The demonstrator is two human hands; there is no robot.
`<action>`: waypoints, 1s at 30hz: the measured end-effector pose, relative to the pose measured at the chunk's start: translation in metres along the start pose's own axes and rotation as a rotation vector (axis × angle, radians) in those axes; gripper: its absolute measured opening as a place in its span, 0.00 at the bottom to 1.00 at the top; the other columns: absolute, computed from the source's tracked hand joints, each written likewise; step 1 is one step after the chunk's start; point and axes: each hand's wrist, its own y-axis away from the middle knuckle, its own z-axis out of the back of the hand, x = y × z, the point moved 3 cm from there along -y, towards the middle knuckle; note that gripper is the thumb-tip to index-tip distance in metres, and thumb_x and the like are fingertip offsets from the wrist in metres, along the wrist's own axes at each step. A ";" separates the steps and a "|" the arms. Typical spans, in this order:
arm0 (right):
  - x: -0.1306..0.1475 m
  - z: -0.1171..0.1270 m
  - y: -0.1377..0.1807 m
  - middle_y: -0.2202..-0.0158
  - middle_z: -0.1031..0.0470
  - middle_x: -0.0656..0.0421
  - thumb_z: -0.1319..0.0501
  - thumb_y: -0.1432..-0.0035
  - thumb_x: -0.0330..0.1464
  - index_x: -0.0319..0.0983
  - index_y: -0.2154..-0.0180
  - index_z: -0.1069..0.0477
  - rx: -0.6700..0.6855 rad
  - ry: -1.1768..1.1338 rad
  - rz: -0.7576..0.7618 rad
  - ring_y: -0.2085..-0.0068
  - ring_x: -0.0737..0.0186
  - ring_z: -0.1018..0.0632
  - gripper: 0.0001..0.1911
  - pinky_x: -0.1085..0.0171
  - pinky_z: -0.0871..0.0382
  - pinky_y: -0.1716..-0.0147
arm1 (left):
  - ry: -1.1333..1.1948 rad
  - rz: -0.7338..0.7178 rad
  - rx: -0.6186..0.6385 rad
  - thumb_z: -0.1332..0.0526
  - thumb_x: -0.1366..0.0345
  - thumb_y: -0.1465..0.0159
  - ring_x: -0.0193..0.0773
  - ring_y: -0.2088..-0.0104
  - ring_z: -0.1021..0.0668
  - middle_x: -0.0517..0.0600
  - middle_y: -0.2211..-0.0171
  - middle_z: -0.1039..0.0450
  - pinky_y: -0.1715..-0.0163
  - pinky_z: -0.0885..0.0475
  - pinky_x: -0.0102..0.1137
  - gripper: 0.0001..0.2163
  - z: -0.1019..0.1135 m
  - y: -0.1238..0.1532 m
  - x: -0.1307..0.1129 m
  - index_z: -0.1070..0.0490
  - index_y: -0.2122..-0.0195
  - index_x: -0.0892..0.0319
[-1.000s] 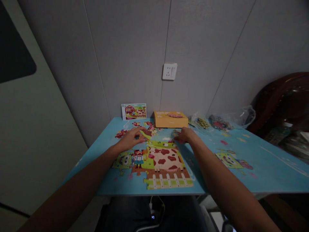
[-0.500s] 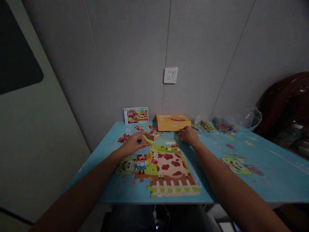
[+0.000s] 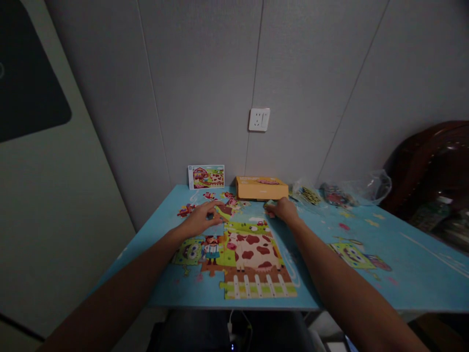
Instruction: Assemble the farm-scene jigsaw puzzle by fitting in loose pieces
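Observation:
My left hand point(image 3: 200, 218) is above the back left of a partly joined jigsaw puzzle point(image 3: 256, 252), which shows a spotted cow, a white fence and a farmer. Its thumb and fingers are closed on the edge of a brown and green puzzle piece point(image 3: 224, 211). My right hand point(image 3: 287, 211) is in front of the orange box, fingers pinched on a small greenish puzzle piece point(image 3: 270, 204). The fingers partly cover that piece.
A picture card point(image 3: 206, 177) of the farm scene leans on the wall beside the orange box point(image 3: 262, 188). Clear plastic bags with pieces point(image 3: 337, 194) lie back right. The blue table point(image 3: 318, 254) carries printed cartoon figures. A dark carved chair point(image 3: 436, 151) stands at right.
My right hand has drawn slightly away from the box's front, and the greenish piece at its fingertips now shows more. My left hand stays almost in place. The view has shifted a little.

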 end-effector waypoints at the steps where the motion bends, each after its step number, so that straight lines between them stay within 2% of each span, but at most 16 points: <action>1: 0.002 0.000 0.000 0.69 0.21 0.48 0.37 0.50 0.41 0.34 0.66 0.25 -0.008 -0.024 0.004 0.63 0.56 0.21 0.16 0.67 0.35 0.70 | -0.004 0.000 0.002 0.36 0.61 0.43 0.42 0.59 0.24 0.49 0.66 0.26 0.55 0.31 0.38 0.24 0.000 0.000 0.000 0.36 0.44 0.55; 5: 0.015 -0.001 0.003 0.70 0.22 0.49 0.41 0.46 0.40 0.35 0.64 0.29 -0.091 -0.118 -0.007 0.67 0.58 0.22 0.15 0.67 0.36 0.73 | -0.037 -0.011 -0.022 0.36 0.60 0.43 0.44 0.51 0.27 0.51 0.57 0.26 0.50 0.34 0.41 0.24 0.002 0.000 -0.001 0.35 0.45 0.54; 7: 0.027 -0.003 0.007 0.73 0.23 0.54 0.42 0.46 0.41 0.36 0.64 0.32 -0.091 -0.374 0.054 0.73 0.62 0.24 0.14 0.68 0.36 0.74 | -0.047 -0.013 -0.035 0.37 0.60 0.43 0.45 0.49 0.28 0.52 0.56 0.26 0.49 0.35 0.40 0.24 0.002 0.000 -0.001 0.36 0.44 0.55; 10: 0.054 -0.012 0.020 0.77 0.27 0.60 0.41 0.47 0.44 0.38 0.65 0.36 0.074 -0.817 0.295 0.79 0.66 0.29 0.16 0.68 0.38 0.78 | -0.026 0.021 -0.017 0.38 0.58 0.42 0.43 0.56 0.25 0.50 0.64 0.25 0.53 0.32 0.38 0.26 0.002 -0.001 -0.002 0.38 0.42 0.58; 13: 0.079 -0.021 0.041 0.78 0.33 0.64 0.42 0.47 0.46 0.37 0.66 0.35 0.246 -0.974 0.483 0.80 0.70 0.34 0.17 0.69 0.41 0.79 | 0.039 0.046 0.001 0.38 0.58 0.42 0.39 0.64 0.24 0.47 0.68 0.25 0.58 0.31 0.35 0.27 0.001 -0.001 -0.008 0.39 0.41 0.58; 16: 0.095 -0.029 0.062 0.77 0.35 0.65 0.43 0.45 0.44 0.37 0.62 0.33 0.346 -0.958 0.600 0.77 0.70 0.35 0.17 0.70 0.41 0.77 | 0.104 0.040 0.021 0.37 0.60 0.43 0.37 0.66 0.25 0.46 0.69 0.25 0.60 0.31 0.33 0.27 0.000 0.001 -0.018 0.38 0.42 0.58; 19: 0.101 -0.032 0.073 0.79 0.38 0.67 0.44 0.42 0.42 0.38 0.59 0.33 0.353 -0.871 0.642 0.78 0.70 0.37 0.15 0.69 0.43 0.77 | 0.127 0.030 0.069 0.37 0.60 0.43 0.34 0.71 0.27 0.43 0.74 0.29 0.65 0.32 0.30 0.26 -0.004 0.002 -0.024 0.36 0.43 0.60; 24: 0.100 -0.027 0.073 0.78 0.35 0.66 0.42 0.43 0.42 0.38 0.57 0.32 0.278 -0.648 0.694 0.77 0.69 0.35 0.16 0.69 0.44 0.76 | 0.175 0.022 0.027 0.38 0.61 0.42 0.33 0.72 0.29 0.43 0.76 0.32 0.66 0.32 0.28 0.23 -0.007 0.001 -0.022 0.34 0.46 0.61; 30: 0.095 -0.023 0.067 0.78 0.31 0.64 0.36 0.48 0.44 0.38 0.62 0.29 0.185 -0.585 0.612 0.76 0.68 0.33 0.18 0.69 0.44 0.75 | 0.308 0.048 -0.034 0.39 0.62 0.42 0.31 0.75 0.30 0.41 0.78 0.35 0.70 0.33 0.27 0.23 -0.006 0.000 -0.016 0.36 0.45 0.61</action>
